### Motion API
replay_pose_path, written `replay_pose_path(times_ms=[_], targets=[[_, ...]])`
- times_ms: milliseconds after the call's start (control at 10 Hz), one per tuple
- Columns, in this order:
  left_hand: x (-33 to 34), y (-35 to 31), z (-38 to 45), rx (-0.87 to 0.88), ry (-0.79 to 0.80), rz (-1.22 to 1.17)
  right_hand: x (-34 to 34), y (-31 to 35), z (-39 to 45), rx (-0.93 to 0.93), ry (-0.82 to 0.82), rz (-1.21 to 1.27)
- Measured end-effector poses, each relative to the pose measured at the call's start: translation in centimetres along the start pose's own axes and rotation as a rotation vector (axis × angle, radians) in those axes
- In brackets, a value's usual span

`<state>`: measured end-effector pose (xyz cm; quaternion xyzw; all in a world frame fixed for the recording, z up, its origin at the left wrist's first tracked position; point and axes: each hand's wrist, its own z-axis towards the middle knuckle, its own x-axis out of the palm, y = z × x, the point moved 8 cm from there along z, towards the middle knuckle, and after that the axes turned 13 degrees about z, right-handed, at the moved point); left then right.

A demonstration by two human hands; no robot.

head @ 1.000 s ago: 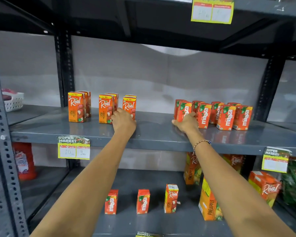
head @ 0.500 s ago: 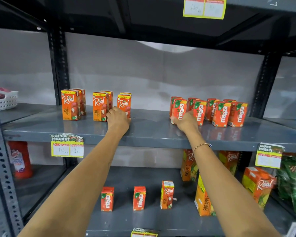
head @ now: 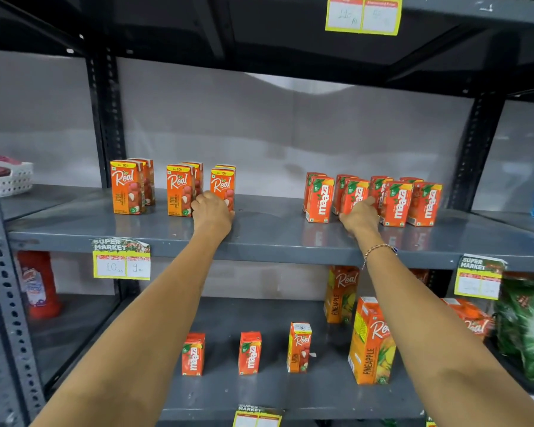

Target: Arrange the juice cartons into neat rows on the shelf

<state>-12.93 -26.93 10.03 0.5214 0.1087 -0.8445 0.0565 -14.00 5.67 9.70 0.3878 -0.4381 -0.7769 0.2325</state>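
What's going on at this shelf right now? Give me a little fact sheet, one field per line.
place: grey metal shelf in a shop
left group: Real litchi cartons, three short rows, spaced apart
right group: Maaza cartons, four rows, close together
left hand: touching the third Real row
right hand: at the second Maaza row
lower shelf: two Maaza cartons, one small Real carton, tall pineapple cartons
price tag: on the shelf edge
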Motion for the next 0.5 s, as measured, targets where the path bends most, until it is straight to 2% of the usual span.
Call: replay_pose_path(times_ms=[400,500], targets=[[-0.1,0.0,-0.2,0.017,0.003,0.042,-0.5,-0.1,-1.1,0.027,0.005,0.01],[0.2,0.1,0.1,0.038,0.005,0.101,-0.7,-0.2,-2.1,0.022,-0.015,-0.059]])
